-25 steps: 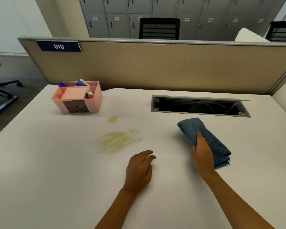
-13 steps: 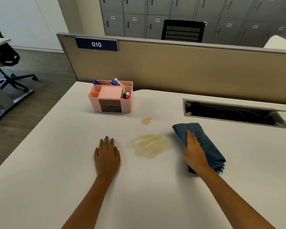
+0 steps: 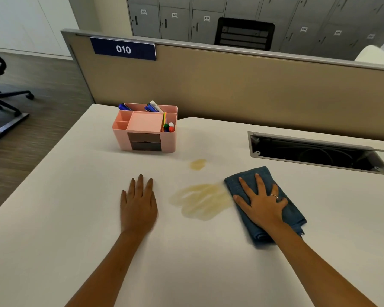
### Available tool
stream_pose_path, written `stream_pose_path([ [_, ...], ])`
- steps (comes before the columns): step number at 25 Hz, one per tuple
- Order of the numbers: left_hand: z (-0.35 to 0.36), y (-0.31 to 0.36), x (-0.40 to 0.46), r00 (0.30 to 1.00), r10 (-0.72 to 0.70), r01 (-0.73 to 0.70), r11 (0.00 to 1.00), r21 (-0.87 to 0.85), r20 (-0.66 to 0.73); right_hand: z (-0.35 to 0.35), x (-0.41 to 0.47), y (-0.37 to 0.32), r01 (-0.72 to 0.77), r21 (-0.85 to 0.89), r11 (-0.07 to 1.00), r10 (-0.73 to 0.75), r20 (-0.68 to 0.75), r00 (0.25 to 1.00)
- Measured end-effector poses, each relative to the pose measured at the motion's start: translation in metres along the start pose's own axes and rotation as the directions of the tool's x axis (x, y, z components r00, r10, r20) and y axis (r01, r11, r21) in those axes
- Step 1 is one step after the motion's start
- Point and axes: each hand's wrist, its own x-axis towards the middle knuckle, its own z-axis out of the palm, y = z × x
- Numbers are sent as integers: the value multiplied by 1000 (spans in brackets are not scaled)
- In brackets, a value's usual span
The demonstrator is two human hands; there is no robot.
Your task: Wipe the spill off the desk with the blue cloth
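Observation:
A yellowish spill [image 3: 201, 201] spreads over the middle of the white desk [image 3: 75, 218], with a smaller spot [image 3: 197, 164] just behind it. The folded blue cloth [image 3: 294, 214] lies right of the spill, its left edge touching the spill's right rim. My right hand [image 3: 259, 202] presses flat on top of the cloth, fingers spread, a ring on one finger. My left hand [image 3: 139, 202] rests palm down on the bare desk left of the spill and holds nothing.
A pink desk organiser [image 3: 145, 129] with pens stands behind the spill, to the left. An open cable slot [image 3: 315, 154] is cut into the desk at the back right. A tan partition [image 3: 253, 89] closes the far edge. The desk's left edge drops to the floor, where an office chair [image 3: 0, 85] stands.
My left hand has moved left across the desk and lies flat beside the spill. My right hand has slid the cloth left up to the spill's edge and spread its fingers.

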Motion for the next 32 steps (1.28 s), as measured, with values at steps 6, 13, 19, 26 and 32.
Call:
stream_pose_path([
  [6,-2,1,-1,1000,-8,8,1000,25,4,1,35,-13,17,-36,999,-25,-225,974],
  [13,-4,2,-1,1000,-25,25,1000,12,-3,3,26,-13,280,-82,957,-292,-251,923],
  [19,-3,2,-2,999,-54,54,998,7,0,6,13,30,296,-87,951,-308,-301,902],
  [26,-2,2,1,996,-82,82,997,-3,26,2,50,-34,170,12,985,-160,-278,947],
  [32,-2,1,-1,997,-73,74,997,-10,32,21,-21,-3,284,-80,956,-294,-314,903],
])
